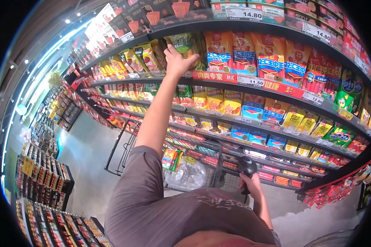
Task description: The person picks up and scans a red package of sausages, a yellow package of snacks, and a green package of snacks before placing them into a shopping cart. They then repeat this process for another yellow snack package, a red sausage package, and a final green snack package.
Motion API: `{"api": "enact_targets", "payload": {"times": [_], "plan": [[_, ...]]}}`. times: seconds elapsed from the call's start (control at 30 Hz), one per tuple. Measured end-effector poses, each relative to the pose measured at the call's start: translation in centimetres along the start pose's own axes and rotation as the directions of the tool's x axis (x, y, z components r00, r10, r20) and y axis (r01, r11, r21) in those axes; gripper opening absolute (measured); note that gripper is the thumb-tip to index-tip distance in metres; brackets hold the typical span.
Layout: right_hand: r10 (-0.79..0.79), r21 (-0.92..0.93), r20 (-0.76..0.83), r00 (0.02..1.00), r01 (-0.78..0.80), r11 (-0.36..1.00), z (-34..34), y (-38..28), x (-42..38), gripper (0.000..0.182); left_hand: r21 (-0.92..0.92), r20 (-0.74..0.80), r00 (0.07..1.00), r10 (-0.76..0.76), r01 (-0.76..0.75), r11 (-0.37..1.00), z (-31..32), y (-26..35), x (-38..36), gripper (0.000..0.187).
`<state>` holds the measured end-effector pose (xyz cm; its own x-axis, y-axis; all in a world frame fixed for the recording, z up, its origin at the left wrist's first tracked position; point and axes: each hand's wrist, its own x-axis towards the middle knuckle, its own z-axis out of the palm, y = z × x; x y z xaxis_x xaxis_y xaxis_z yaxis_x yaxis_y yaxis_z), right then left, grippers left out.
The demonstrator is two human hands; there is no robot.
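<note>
My left hand (178,64) reaches up to the shelf with thumb and fingers spread against the front of a green snack bag (183,44). Yellow bags (146,57) stand just left of it, and orange-red sausage bags (219,53) hang or stand to its right. Lower down, my right hand (252,184) is wrapped around the grip of a black handheld scanner (247,166), its rounded head pointing toward the shelves. Part of its grip is hidden by the fingers.
A wire shopping cart (215,164) stands against the lower shelves, holding a colourful packet (172,159) and clear plastic wrapping (186,175). Shelf edges carry price tags (251,81). Red packets (342,185) hang at right. Grey floor (86,160) and further racks (41,175) lie left.
</note>
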<state>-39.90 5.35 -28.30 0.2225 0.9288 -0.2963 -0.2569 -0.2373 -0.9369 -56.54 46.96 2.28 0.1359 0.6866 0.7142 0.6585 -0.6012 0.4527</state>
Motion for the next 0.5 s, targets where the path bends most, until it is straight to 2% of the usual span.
{"api": "enact_targets", "payload": {"times": [0.03,0.1,0.13,0.17,0.23,0.3,0.37,0.4,0.5], "plan": [[0.003,-0.008,-0.003,1.000,-0.003,1.000,-0.2,0.2,0.2,0.012,-0.005,-0.001,1.000,-0.008,0.008,1.000,0.0,0.0,-0.3,0.131],[0.028,0.003,-0.057,0.998,-0.028,1.000,-0.1,0.4,0.2,0.014,0.057,-0.240,0.965,0.106,-0.095,0.994,-1.2,1.6,-1.5,0.132],[0.029,-0.002,-0.062,0.998,-0.029,1.000,-0.1,0.5,0.2,0.014,0.110,-0.332,0.919,0.210,-0.184,0.977,-1.2,1.4,-1.5,0.130],[0.031,-0.004,-0.067,0.997,-0.032,0.999,-0.1,0.8,0.2,0.014,0.103,-0.333,0.920,0.207,-0.183,0.978,-1.3,1.3,-1.2,0.130],[0.036,-0.013,-0.078,0.996,-0.037,0.999,0.1,0.9,0.0,0.014,0.260,-0.288,0.884,0.369,-0.298,0.918,-1.2,1.3,-0.3,0.127],[0.082,-0.060,-0.105,0.991,-0.088,0.994,0.4,0.7,-0.3,0.014,0.272,-0.316,0.873,0.371,-0.291,0.917,0.8,0.5,1.4,0.125],[0.066,-0.100,-0.107,0.992,-0.076,0.992,0.4,1.3,-0.2,0.014,-0.002,-0.348,0.906,0.240,-0.257,0.966,1.9,1.0,2.1,0.125],[0.063,-0.096,-0.104,0.993,-0.073,0.993,0.5,1.4,-0.4,0.014,-0.056,-0.337,0.921,0.195,-0.226,0.973,2.2,1.2,2.2,0.127],[0.065,-0.113,-0.115,0.991,-0.078,0.990,0.6,1.2,-1.1,0.016,0.005,-0.370,0.900,0.229,-0.245,0.970,2.4,1.1,2.3,0.126]]}}
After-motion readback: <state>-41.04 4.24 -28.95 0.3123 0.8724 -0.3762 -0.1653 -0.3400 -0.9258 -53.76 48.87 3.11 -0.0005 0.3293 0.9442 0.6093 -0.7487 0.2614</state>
